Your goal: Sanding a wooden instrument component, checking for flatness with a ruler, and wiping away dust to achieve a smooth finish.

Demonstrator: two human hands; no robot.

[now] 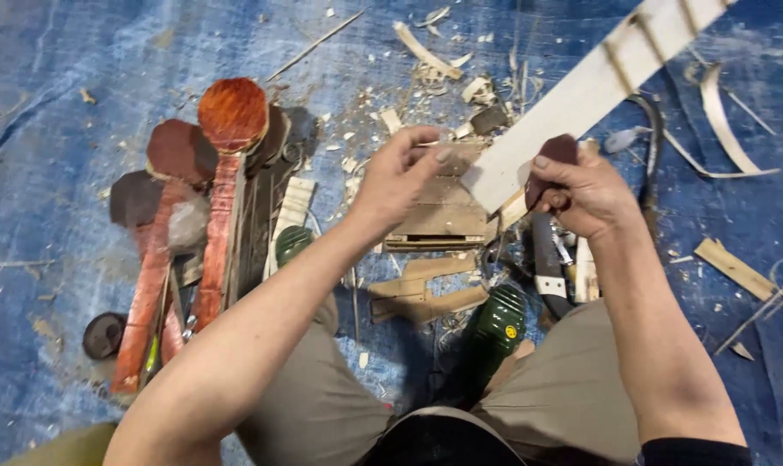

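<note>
My left hand (397, 175) reaches forward with its fingertips on the near end of a long pale wooden plank (581, 91) that runs up to the right, with several thin strips across its far part. The plank's near end rests on a small wooden block (439, 211). My right hand (581, 192) is closed around the dark reddish-brown handle of a tool (553, 164), held against the plank's near end. Its working end is hidden.
Several reddish-brown, spoon-shaped wooden pieces (223, 181) lie in a pile at left on the blue tarp (46, 121). Wood shavings (434, 60) and curled strips (719, 129) are scattered about. Green slippers (495, 324), a knife (547, 259) and wood offcuts (421, 298) lie near my knees.
</note>
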